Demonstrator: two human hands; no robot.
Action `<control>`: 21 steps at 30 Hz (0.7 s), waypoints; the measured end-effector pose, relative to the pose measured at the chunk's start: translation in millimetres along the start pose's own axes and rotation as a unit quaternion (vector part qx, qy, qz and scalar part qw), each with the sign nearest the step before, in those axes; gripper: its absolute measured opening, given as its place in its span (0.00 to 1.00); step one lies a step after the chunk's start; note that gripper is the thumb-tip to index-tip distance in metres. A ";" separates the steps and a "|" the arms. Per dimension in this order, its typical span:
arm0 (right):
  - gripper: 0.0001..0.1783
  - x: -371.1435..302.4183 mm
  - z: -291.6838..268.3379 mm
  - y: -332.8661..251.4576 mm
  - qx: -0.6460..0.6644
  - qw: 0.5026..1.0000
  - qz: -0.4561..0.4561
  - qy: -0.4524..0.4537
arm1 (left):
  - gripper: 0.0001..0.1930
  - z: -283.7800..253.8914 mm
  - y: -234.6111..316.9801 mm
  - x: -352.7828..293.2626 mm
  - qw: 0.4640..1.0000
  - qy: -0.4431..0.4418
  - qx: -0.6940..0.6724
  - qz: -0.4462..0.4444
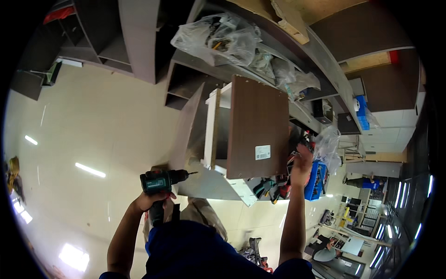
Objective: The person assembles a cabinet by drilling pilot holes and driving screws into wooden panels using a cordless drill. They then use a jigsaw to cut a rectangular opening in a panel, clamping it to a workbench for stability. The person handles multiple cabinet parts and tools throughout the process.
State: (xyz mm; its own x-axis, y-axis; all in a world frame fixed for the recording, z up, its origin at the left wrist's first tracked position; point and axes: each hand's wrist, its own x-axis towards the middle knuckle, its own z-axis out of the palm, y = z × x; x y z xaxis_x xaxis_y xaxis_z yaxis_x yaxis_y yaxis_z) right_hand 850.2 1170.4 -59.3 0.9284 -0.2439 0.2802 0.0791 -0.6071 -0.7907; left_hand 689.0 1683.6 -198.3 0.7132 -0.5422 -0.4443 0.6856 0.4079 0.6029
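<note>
My left hand (154,201) is wrapped round the grip of a dark green and black cordless drill (157,182), whose thin bit points to the right. Right of the drill stands a drawer-like box with white sides (211,128) and a brown front panel (258,123) bearing a white label (262,152). My right hand (302,165) reaches past the panel's right edge, over a cluster of tools (274,188) beside a blue bin (317,180). Its fingers look stretched out and slightly blurred, and I make out nothing held in them.
Clear plastic bags (220,39) with small parts lie on the long grey cabinet behind the box. Further right are a small dark box (322,110) and another blue bin (362,112). Dark shelving (100,37) stands at the far left. Other people (325,249) are in the distance at right.
</note>
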 end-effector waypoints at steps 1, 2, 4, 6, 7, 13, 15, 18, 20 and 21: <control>0.20 5.4 17.8 -35.8 -0.098 0.992 -0.067 -0.046 | 0.16 0.1 0.9 10.5 1.000 -0.004 -0.018 0.004; 0.22 5.3 38.8 -77.1 -0.116 0.974 -0.144 -0.133 | 0.16 -3.4 -1.2 18.3 0.999 -0.002 -0.040 0.003; 0.32 9.0 54.2 -87.9 -0.194 0.905 -0.275 -0.260 | 0.16 4.7 -5.1 40.7 0.998 0.004 -0.056 -0.004; 0.37 7.7 67.2 -97.3 -0.224 0.871 -0.305 -0.311 | 0.16 -0.9 -14.5 51.9 0.996 0.017 -0.076 -0.033; 0.39 6.4 73.4 -97.8 -0.237 0.852 -0.322 -0.338 | 0.16 -4.5 -20.7 56.1 0.997 0.012 -0.080 -0.021; 0.42 3.9 70.2 -67.6 -0.245 0.828 -0.343 -0.370 | 0.17 -16.4 -36.2 69.1 0.992 -0.026 -0.115 -0.040; 0.41 6.5 70.9 -69.4 -0.242 0.827 -0.354 -0.364 | 0.16 -16.2 -30.4 68.8 0.992 -0.040 -0.115 -0.023; 0.41 6.9 71.4 -68.9 -0.248 0.824 -0.352 -0.368 | 0.15 -17.4 -27.2 69.2 0.992 -0.051 -0.113 -0.022; 0.42 8.0 73.4 -70.7 -0.249 0.818 -0.352 -0.382 | 0.15 -17.6 -27.6 69.7 0.991 -0.054 -0.119 -0.025; 0.42 7.9 73.5 -70.3 -0.250 0.815 -0.352 -0.386 | 0.16 -17.5 -27.5 69.9 0.990 -0.055 -0.127 -0.024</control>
State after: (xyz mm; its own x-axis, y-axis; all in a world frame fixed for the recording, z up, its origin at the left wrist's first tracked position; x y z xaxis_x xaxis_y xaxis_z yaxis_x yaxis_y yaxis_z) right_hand 878.6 1266.7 -41.5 0.6835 0.7299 -0.0096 0.7127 -0.6700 -0.2078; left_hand 722.5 1647.3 -257.5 0.6687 -0.6359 -0.3854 0.7425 0.5438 0.3911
